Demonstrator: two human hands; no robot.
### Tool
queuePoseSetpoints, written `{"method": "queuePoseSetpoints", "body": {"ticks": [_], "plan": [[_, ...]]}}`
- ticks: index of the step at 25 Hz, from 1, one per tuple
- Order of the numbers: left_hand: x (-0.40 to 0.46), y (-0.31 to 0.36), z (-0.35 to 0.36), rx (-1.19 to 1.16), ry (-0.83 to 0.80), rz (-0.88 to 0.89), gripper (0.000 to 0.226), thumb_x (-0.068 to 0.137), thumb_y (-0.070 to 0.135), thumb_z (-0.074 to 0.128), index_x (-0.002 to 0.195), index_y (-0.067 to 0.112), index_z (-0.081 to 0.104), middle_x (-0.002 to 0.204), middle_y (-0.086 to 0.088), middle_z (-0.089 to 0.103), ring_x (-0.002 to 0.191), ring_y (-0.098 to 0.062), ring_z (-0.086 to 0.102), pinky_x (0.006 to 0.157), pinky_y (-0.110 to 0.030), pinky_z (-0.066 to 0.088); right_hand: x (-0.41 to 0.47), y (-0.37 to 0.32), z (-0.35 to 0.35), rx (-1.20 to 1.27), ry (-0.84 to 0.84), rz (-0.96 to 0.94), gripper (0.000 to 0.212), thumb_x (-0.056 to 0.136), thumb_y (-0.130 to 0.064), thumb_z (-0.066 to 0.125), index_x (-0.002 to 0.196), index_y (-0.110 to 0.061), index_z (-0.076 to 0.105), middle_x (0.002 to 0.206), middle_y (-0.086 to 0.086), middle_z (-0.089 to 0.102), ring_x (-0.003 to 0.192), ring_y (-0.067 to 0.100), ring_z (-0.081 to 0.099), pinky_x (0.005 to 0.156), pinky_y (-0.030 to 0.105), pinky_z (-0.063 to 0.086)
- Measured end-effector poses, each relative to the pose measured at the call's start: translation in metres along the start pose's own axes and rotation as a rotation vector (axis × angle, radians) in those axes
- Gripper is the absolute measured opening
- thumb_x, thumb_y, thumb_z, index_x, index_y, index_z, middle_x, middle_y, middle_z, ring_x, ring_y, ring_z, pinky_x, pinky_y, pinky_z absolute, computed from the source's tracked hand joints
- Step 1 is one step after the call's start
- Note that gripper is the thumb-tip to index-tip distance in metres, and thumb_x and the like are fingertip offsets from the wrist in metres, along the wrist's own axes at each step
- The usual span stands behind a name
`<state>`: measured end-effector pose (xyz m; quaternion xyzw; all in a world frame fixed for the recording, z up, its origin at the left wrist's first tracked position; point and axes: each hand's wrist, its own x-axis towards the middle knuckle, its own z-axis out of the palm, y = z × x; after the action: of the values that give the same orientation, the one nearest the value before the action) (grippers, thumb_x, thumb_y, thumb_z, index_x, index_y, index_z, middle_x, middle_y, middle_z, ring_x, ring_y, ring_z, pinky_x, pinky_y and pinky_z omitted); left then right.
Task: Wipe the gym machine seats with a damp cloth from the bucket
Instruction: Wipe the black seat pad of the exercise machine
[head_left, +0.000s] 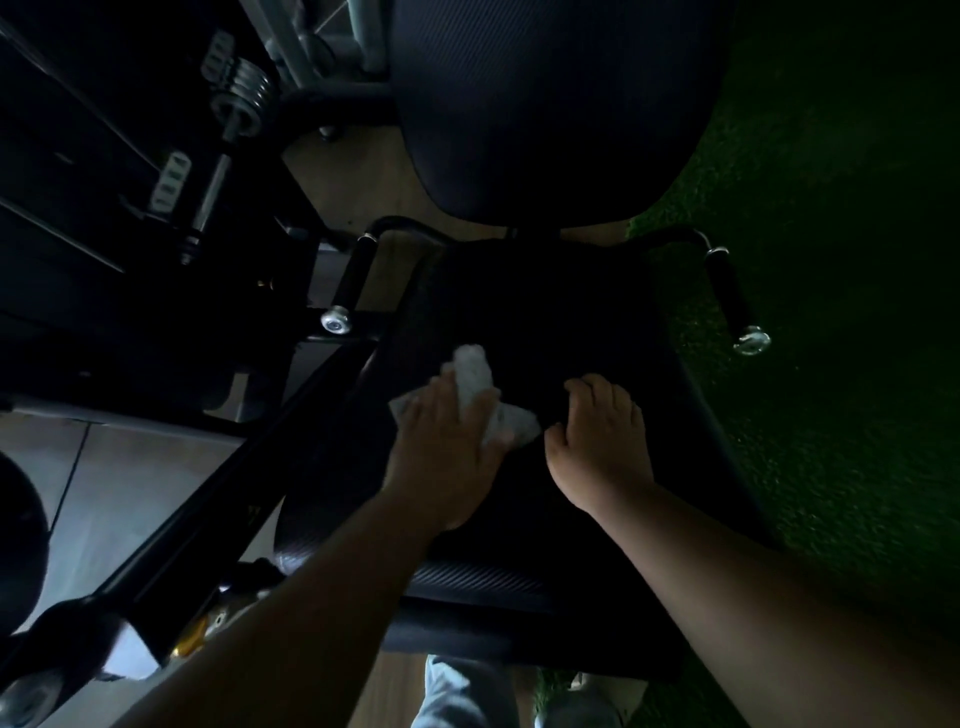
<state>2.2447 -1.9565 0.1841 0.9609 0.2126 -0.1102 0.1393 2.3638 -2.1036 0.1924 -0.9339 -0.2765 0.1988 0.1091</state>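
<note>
My left hand (447, 447) presses a pale cloth (475, 400) flat onto the black seat (571, 322) of a gym machine, fingers stretched forward and spread over the fabric rather than curled round it. The cloth is bunched under my palm, with one end poking out past my fingertips toward 12 o'clock and another corner fanning out at 3 o'clock, toward my other hand. My right hand (597, 441) rests on the same seat just beside the cloth, at 3 o'clock from it, holding nothing; its fingers bend loosely down onto the dark padding, and the light is too dim to tell how firmly they bear on it. The cloth lies left of the seat's middle, near its left edge. At 12 o'clock from my hands the machine's back pad (545, 104) rises, dark and finely ribbed. Two black grip handles flank the seat: the left handle (353, 280) at 10 o'clock from the cloth, the right handle (732, 301) at 2 o'clock from my right hand. Green turf flooring (831, 260) spreads at 3 o'clock, and stacked metal weight plates (244, 88) sit at 11 o'clock.
</note>
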Motion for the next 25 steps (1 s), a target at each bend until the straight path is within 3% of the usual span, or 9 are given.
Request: {"method": "queuePoseSetpoints", "body": {"ticks": [3, 5, 8, 11, 15, 19, 21, 25], "plan": [[-0.026, -0.014, 0.0, -0.026, -0.037, 0.111, 0.068, 0.095, 0.067, 0.014, 0.154, 0.034, 0.015, 0.165, -0.016, 0.005, 0.152, -0.026, 0.004, 0.121, -0.04, 0.004, -0.002, 0.005, 0.005, 0.008, 0.018, -0.008, 0.059, 0.09, -0.034, 0.049, 0.144, -0.013, 0.036, 0.147, 0.009, 0.036, 0.136, 0.029, 0.029, 0.113, 0.042, 0.023], [-0.026, -0.041, -0.005, -0.035, -0.024, 0.04, 0.071, 0.093, 0.07, 0.012, 0.154, 0.034, 0.01, 0.164, -0.017, 0.008, 0.152, -0.027, 0.006, 0.121, -0.041, 0.007, -0.002, 0.005, 0.008, 0.012, -0.017, -0.042, 0.063, 0.09, -0.04, 0.046, 0.147, -0.016, 0.032, 0.155, 0.009, 0.028, 0.142, 0.028, 0.022, 0.119, 0.042, 0.016], [0.01, -0.071, -0.012, -0.031, 0.005, -0.138, 0.07, 0.094, 0.068, 0.024, 0.152, 0.029, 0.016, 0.161, -0.023, 0.015, 0.148, -0.037, 0.018, 0.118, -0.052, 0.02, 0.001, 0.004, 0.013, -0.04, -0.058, -0.088, 0.072, 0.09, -0.056, 0.032, 0.152, -0.02, 0.023, 0.162, 0.006, 0.014, 0.149, 0.025, 0.01, 0.123, 0.041, 0.004], [0.074, -0.075, -0.017, -0.116, -0.001, -0.179, 0.068, 0.096, 0.06, 0.038, 0.153, 0.025, 0.02, 0.158, -0.023, 0.019, 0.145, -0.038, 0.023, 0.115, -0.055, 0.025, 0.001, 0.004, 0.017, -0.068, -0.028, -0.078, 0.077, 0.086, -0.061, 0.023, 0.152, -0.022, 0.022, 0.163, 0.006, 0.015, 0.149, 0.024, 0.01, 0.121, 0.04, 0.001], [0.115, -0.047, -0.013, 0.001, -0.099, 0.026, 0.069, 0.1, 0.057, 0.033, 0.157, 0.024, 0.013, 0.163, -0.024, 0.0, 0.15, -0.035, 0.003, 0.121, -0.047, 0.006, 0.002, 0.003, 0.02, -0.086, -0.001, -0.072, 0.077, 0.085, -0.062, 0.025, 0.151, -0.021, 0.028, 0.161, 0.006, 0.021, 0.148, 0.024, 0.014, 0.122, 0.04, 0.005], [0.049, -0.046, -0.005, -0.04, -0.091, 0.271, 0.071, 0.096, 0.068, 0.019, 0.156, 0.033, 0.006, 0.165, -0.013, -0.006, 0.152, -0.023, -0.006, 0.118, -0.034, -0.007, 0.001, 0.005, 0.018, -0.045, -0.005, -0.076, 0.074, 0.086, -0.055, 0.028, 0.15, -0.019, 0.029, 0.161, 0.006, 0.022, 0.148, 0.024, 0.016, 0.121, 0.039, 0.004], [0.029, -0.059, -0.006, -0.025, -0.096, 0.204, 0.075, 0.092, 0.074, 0.012, 0.156, 0.036, 0.003, 0.166, -0.011, -0.003, 0.151, -0.02, -0.007, 0.118, -0.035, -0.006, 0.002, 0.006, 0.019, -0.009, -0.002, -0.075, 0.072, 0.087, -0.05, 0.032, 0.151, -0.017, 0.029, 0.161, 0.006, 0.023, 0.148, 0.024, 0.015, 0.122, 0.038, 0.004], [0.071, -0.036, -0.007, 0.04, -0.088, -0.026, 0.074, 0.095, 0.067, 0.019, 0.157, 0.029, 0.006, 0.164, -0.021, -0.003, 0.151, -0.033, 0.0, 0.121, -0.046, 0.003, 0.002, 0.007, 0.021, 0.06, -0.002, -0.048, 0.074, 0.088, -0.049, 0.037, 0.153, -0.019, 0.02, 0.162, 0.003, 0.016, 0.149, 0.02, 0.007, 0.119, 0.032, -0.001]]}}
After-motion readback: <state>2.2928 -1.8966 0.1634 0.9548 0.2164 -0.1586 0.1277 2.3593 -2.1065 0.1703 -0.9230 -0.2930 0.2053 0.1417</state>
